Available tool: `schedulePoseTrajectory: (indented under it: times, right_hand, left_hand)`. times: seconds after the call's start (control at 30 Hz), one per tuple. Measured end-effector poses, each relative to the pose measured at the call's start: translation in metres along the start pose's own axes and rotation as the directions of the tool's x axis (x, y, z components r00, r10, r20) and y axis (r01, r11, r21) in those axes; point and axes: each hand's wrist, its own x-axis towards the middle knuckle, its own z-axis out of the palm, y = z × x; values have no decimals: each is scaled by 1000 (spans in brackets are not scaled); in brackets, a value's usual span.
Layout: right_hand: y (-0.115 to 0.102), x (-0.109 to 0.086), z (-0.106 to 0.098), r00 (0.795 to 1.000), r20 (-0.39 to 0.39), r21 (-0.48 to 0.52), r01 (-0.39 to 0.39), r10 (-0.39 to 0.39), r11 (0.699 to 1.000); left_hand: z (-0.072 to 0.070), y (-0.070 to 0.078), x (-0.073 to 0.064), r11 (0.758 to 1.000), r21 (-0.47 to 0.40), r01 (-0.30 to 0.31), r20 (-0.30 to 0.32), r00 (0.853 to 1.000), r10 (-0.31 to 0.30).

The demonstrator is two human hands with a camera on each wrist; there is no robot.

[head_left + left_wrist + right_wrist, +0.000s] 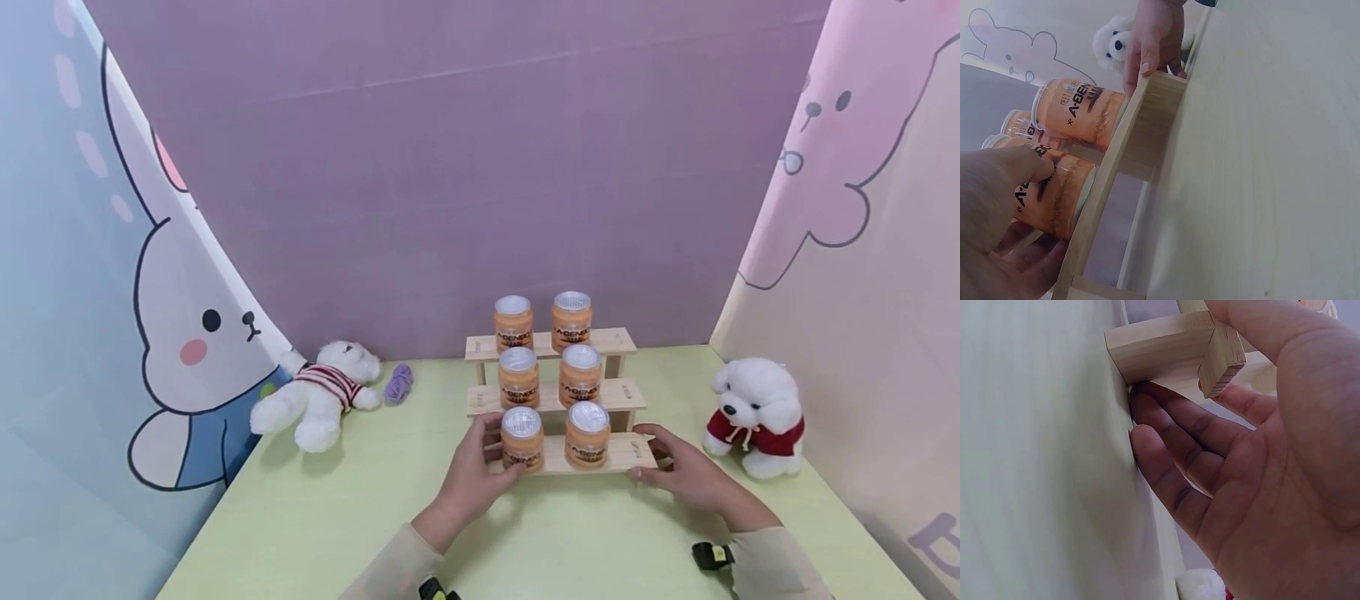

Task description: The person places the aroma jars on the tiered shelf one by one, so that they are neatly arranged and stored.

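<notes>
A three-tier wooden stand (553, 455) bears several orange jars with pale lids, two on each tier. At the lowest tier's left end, my left hand (480, 468) grips the front-left jar (522, 450), thumb across its front and fingers behind. The front-right jar (587, 446) stands beside it on the same board. My right hand (686, 473) holds that board's right end between thumb and forefinger. In the right wrist view the other fingers (1169, 469) extend under the board end (1166, 340), close to the tabletop.
A white plush dog in a red top (757, 421) sits to the right of the stand. To the left lie a plush toy in a striped shirt (322, 392) and a purple yarn bundle (399, 384). A purple backdrop (480, 183) rises behind the table.
</notes>
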Motion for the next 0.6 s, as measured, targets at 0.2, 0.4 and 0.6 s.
schedulePoseTrajectory:
  times: [0.2, 0.4, 0.6]
  right_hand:
    - [1, 2, -2, 1000, -11, -31, 2, -3, 1000]
    - [-2, 4, -8, 999, 13, -63, 38, -37, 997]
    - [-10, 8, -16, 999, 22, -106, 43, -41, 993]
  left_hand:
    - [-3, -2, 2, 1000, -6, -9, 10, 1000, 9]
    - [-12, 1, 4, 1000, -14, 9, 24, 1000, -9]
    - [-28, 6, 10, 1000, -3, -18, 21, 1000, 18]
